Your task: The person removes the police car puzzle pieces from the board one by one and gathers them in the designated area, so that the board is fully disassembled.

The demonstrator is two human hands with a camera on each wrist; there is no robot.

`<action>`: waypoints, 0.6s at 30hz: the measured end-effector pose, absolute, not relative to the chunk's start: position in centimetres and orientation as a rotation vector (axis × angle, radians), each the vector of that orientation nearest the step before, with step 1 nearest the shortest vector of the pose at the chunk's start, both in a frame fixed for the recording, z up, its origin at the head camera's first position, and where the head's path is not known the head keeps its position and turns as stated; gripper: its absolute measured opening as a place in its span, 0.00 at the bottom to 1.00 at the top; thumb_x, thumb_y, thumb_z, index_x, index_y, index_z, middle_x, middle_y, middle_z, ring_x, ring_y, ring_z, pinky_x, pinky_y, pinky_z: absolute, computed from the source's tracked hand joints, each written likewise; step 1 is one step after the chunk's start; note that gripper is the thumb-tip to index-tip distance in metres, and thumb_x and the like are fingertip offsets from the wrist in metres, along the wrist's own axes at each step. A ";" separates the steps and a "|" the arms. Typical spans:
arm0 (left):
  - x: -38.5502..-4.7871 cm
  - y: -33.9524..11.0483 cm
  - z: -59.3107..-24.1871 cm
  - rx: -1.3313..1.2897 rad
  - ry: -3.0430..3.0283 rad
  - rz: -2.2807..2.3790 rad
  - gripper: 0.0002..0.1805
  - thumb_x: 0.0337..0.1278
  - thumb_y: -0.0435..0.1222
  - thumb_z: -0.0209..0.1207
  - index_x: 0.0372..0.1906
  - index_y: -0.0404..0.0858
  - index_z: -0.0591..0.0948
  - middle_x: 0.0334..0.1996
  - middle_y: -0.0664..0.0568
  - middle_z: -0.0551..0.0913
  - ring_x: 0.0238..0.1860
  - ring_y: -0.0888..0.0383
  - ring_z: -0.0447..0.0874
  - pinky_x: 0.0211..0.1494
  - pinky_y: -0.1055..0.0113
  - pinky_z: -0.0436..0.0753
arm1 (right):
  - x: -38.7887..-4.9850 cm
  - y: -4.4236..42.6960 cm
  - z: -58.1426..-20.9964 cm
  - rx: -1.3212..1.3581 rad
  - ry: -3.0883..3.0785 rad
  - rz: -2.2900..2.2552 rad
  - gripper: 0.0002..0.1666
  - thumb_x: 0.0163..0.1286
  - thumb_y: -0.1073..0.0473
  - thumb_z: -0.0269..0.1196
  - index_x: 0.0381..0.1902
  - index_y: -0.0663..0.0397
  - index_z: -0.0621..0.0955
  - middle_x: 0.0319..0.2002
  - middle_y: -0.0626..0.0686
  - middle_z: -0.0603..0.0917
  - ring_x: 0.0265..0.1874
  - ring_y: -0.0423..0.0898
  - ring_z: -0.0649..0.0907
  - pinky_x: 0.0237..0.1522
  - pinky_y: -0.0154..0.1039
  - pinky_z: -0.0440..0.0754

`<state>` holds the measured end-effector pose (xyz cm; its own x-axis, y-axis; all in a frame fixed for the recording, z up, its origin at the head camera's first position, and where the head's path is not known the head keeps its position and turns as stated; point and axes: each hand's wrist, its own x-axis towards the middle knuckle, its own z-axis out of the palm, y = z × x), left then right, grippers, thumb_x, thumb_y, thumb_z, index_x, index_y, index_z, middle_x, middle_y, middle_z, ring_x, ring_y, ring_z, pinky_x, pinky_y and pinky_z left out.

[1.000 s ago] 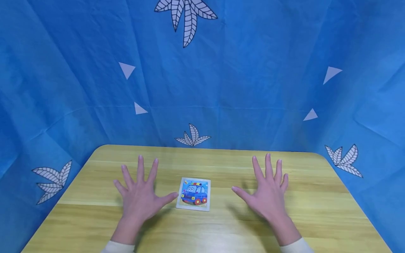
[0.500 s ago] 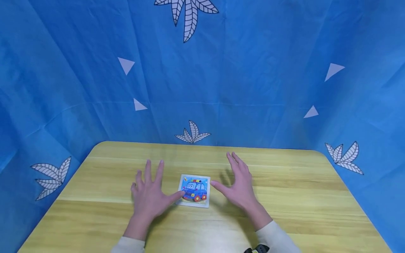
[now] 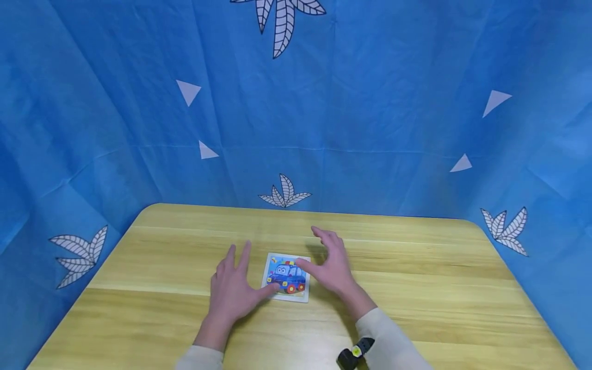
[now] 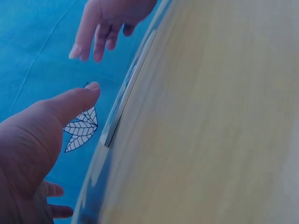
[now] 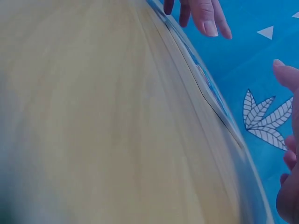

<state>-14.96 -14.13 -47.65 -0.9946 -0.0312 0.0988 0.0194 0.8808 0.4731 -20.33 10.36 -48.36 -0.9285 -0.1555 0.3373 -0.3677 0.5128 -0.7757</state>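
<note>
A flat square picture board [image 3: 282, 280] with a pale frame and a blue cartoon car lies on the wooden table. My left hand [image 3: 233, 293] is at its left, fingers spread, with the thumb over the board's lower left part. On the other side, my right hand [image 3: 334, 264] has its thumb over the upper right edge and its fingers slightly bent. In the left wrist view the board's edge [image 4: 128, 91] shows side-on, and the left thumb [image 4: 77, 102] is apart from it. Neither hand holds anything. From the right wrist, the left fingertips [image 5: 205, 18] appear above the board.
The light wooden table [image 3: 439, 288] has rounded far corners. Behind it and at both sides hangs a blue cloth [image 3: 370, 103] printed with white leaves and triangles. A black strap-like band [image 3: 355, 353] is on the right sleeve.
Both hands have moved inward toward the board, the right one farther. Their thumbs now overlap the board in the head view. The board stays on the table, and the head view has shifted slightly.
</note>
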 end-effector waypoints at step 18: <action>-15.1 -13.3 -50.1 -0.099 -2.921 -0.700 0.57 0.39 0.74 0.63 0.76 0.49 0.67 0.75 0.41 0.59 0.73 0.36 0.49 0.64 0.36 0.48 | -22.0 6.6 -48.8 0.748 -2.644 1.440 0.39 0.53 0.52 0.79 0.63 0.49 0.79 0.56 0.46 0.76 0.56 0.48 0.74 0.56 0.51 0.73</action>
<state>-15.13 -13.33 -50.10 -0.9886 0.0321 0.1474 0.0954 0.8898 0.4463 -22.04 6.61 -48.79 -0.8831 -0.3926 0.2570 -0.4289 0.4530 -0.7816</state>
